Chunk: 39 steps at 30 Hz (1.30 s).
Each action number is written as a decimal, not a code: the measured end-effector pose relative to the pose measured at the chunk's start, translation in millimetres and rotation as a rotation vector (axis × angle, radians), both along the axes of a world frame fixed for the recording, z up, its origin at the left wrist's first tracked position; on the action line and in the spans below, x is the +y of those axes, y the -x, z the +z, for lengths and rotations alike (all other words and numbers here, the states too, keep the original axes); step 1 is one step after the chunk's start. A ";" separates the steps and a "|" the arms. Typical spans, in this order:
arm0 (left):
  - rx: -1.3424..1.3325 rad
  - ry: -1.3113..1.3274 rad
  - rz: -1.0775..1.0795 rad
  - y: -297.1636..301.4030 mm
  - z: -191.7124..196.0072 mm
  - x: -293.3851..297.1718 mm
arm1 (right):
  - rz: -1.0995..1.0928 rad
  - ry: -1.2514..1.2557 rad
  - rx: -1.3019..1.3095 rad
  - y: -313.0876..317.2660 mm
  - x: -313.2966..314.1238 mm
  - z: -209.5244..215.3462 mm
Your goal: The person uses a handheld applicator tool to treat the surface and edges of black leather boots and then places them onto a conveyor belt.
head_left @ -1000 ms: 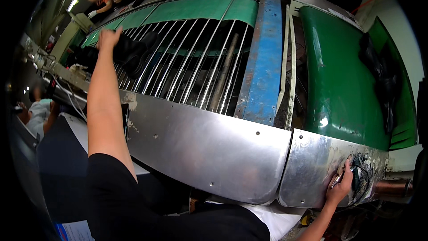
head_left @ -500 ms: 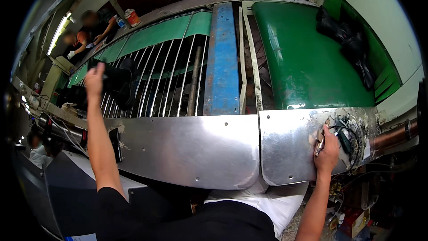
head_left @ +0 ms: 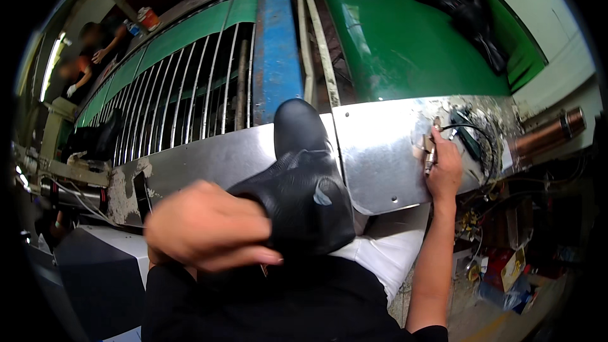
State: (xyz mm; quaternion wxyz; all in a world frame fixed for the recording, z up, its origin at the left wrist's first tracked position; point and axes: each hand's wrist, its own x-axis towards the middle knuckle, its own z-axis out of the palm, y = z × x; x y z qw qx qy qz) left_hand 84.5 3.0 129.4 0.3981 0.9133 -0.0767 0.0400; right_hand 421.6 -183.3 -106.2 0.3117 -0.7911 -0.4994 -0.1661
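Observation:
A black leather boot (head_left: 307, 196) is held up over the metal table edge, close to my body, with its rounded toe pointing away. A small pale bluish patch shows on its side. Blurred by motion, my left hand (head_left: 209, 225) is closed on the boot's shaft end, and part of that grip is hidden. At the right, my right hand (head_left: 445, 168) rests on the metal plate with its fingers closed around a slim metal tool (head_left: 430, 157). A thin black hose (head_left: 468, 126) runs near the tool's tip; whether they join is unclear.
Metal rods form a rack (head_left: 190, 88) at the left, and dark footwear (head_left: 107, 136) sits at its near end. Black boots (head_left: 472, 16) lie on the green belt (head_left: 386, 44). A copper-coloured cylinder (head_left: 551, 134) stands right. Two people work at the far left.
My left hand has brought the boot from above the rod rack at the left to in front of my body. My right hand keeps its hold on the tool. The view has shifted.

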 end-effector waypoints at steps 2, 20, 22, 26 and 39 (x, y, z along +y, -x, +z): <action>-0.093 0.422 0.003 -0.3 -7.8 53.4 | -0.010 0.007 -0.010 10.9 -8.7 2.0; -0.379 0.680 0.828 -35.3 -108.0 33.4 | -0.074 -0.042 0.003 19.2 -19.0 -2.9; -0.515 0.522 0.755 -37.0 -69.6 4.2 | -0.070 0.000 0.012 21.3 -22.9 -0.5; -0.847 0.362 0.735 -46.9 -38.2 -0.5 | -0.067 0.023 0.059 26.1 -23.6 2.2; -0.630 0.301 0.530 -72.1 -63.3 82.9 | 0.562 -0.453 1.149 130.8 -16.4 26.3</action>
